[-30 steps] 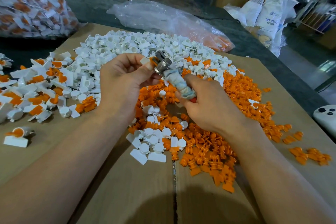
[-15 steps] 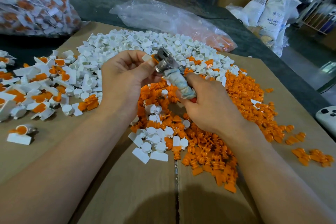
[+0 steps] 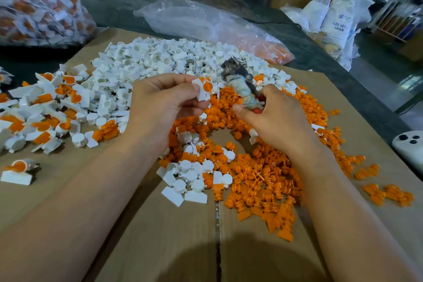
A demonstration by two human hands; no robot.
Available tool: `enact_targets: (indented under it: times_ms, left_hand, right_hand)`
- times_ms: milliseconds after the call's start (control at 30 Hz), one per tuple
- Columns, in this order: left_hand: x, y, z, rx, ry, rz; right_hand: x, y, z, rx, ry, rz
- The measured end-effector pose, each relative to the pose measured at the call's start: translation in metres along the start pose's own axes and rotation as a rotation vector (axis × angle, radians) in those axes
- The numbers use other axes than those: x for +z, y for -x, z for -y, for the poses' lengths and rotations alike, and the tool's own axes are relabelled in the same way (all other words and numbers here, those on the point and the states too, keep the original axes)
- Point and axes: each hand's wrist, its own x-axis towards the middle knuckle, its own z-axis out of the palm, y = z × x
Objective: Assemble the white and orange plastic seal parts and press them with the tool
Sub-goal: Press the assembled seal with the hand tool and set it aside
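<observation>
My left hand (image 3: 164, 101) pinches an assembled seal (image 3: 204, 88), a white flat body with an orange insert in its cup, between thumb and fingers. My right hand (image 3: 272, 119) grips the pressing tool (image 3: 240, 82), whose handle is wrapped in dirty cloth with a red tip showing under the palm. The tool's metal jaws point up and away, a short gap right of the seal. Loose white parts (image 3: 151, 57) lie heaped behind my hands. Orange parts (image 3: 258, 178) spread under and in front of my hands.
Finished white-and-orange seals (image 3: 45, 107) are piled at the left on the cardboard sheet (image 3: 160, 236). A full bag of seals (image 3: 34, 2) stands far left, a crumpled clear bag (image 3: 206, 23) behind the piles. A white device (image 3: 409, 146) sits at the right edge.
The tool's jaws have come off the seal. My left hand has drawn the seal down and left, turning its orange face toward me; my right hand and tool shifted slightly right.
</observation>
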Motion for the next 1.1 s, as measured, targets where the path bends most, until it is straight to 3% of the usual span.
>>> enact_targets:
  times_ms: [500,967,1100]
  left_hand:
    - [0.002,0.007,-0.004,0.002,-0.154,0.103]
    - [0.000,0.005,-0.001,0.013,-0.152,0.101]
    - [-0.003,0.001,0.001,-0.017,-0.051,0.037]
  right_hand:
    - [0.010,-0.006,-0.011,0.050,0.196,0.083]
    - [0.014,-0.009,-0.013,0.024,0.256,0.129]
    - [0.014,-0.010,-0.014,0.026,0.245,0.157]
